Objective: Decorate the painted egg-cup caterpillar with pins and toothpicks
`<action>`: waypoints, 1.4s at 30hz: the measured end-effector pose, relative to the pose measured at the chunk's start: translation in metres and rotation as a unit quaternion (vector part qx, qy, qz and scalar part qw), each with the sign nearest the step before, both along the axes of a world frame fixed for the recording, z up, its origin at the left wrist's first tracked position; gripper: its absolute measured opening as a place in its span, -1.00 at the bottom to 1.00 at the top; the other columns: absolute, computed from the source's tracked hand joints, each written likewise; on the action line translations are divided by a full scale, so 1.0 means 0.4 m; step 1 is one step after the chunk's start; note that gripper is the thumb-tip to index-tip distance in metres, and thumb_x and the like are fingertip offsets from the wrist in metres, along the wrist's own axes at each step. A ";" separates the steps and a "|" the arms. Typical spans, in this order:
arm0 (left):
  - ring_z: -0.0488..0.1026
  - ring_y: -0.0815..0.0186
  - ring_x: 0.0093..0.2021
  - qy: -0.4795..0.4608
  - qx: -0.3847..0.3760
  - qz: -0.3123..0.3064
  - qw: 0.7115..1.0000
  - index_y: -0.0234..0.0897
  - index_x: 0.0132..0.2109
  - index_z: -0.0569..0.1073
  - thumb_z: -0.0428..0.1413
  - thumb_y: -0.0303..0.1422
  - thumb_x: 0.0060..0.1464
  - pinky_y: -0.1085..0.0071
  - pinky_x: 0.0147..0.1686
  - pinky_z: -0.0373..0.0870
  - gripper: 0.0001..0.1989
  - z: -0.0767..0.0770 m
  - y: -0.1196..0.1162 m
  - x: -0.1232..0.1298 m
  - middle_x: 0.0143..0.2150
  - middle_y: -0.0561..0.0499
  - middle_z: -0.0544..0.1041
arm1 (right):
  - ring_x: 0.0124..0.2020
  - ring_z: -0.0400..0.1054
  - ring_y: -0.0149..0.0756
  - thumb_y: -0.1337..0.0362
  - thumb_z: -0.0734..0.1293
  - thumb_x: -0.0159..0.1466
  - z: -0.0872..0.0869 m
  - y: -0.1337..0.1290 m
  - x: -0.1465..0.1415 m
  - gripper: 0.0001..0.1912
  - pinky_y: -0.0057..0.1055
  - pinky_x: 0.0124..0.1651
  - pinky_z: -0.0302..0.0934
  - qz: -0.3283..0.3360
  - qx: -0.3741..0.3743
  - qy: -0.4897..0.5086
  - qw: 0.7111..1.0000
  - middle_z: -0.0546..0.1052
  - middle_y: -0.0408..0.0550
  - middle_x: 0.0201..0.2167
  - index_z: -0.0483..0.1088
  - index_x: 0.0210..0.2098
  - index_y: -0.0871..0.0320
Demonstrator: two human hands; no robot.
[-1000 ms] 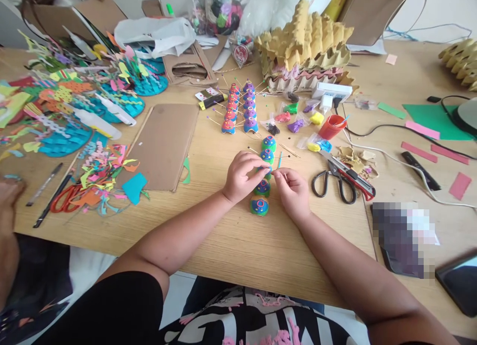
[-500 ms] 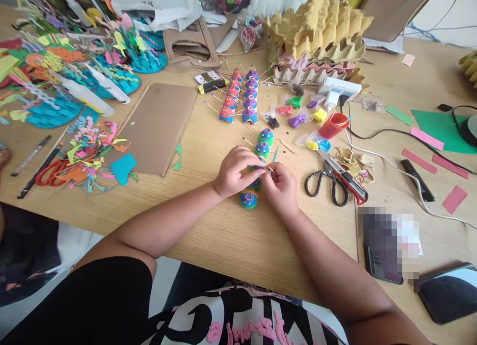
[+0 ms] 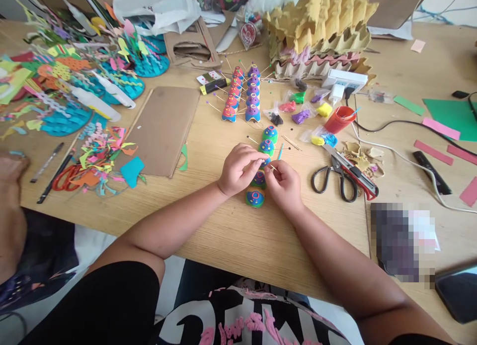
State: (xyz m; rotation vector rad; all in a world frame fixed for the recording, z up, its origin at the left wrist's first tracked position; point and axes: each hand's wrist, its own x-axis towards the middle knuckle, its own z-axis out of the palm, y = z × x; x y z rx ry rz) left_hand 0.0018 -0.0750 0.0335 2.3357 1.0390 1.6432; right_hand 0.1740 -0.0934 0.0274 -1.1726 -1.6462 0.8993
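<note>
A row of blue and green egg-carton cups with clay dots and rings, a caterpillar shape, runs away from me on the table. Over its middle, my left hand has thumb and fingertips pinched together; anything between them is too small to make out. Close beside it, my right hand pinches a thin pale toothpick pointing toward the left fingertips. Dark-tipped sticks stand out from a far cup on both sides. Both hands partly hide the middle cups.
Red and purple finished caterpillars stand behind. To the right lie black-handled scissors, a red utility knife, a red cup and bagged clay. Cardboard and paper scraps are left, near another person's arm.
The view has shifted slightly, moving the scene right. Both hands stay pinched over the same cups, with small finger movements. Another person's arm shows more at the left.
</note>
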 end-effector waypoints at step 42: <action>0.56 0.30 -0.21 0.001 -0.011 -0.033 0.999 -0.18 -0.19 0.61 0.30 -0.28 0.27 0.29 -0.12 0.54 -0.91 -0.006 0.012 0.002 -0.27 0.03 0.66 | -0.43 0.25 -0.27 0.30 0.33 0.31 0.001 0.019 0.020 -0.87 -0.31 -0.27 0.11 -0.005 0.113 -0.155 0.981 0.45 -0.13 -0.51 0.54 -0.23 0.10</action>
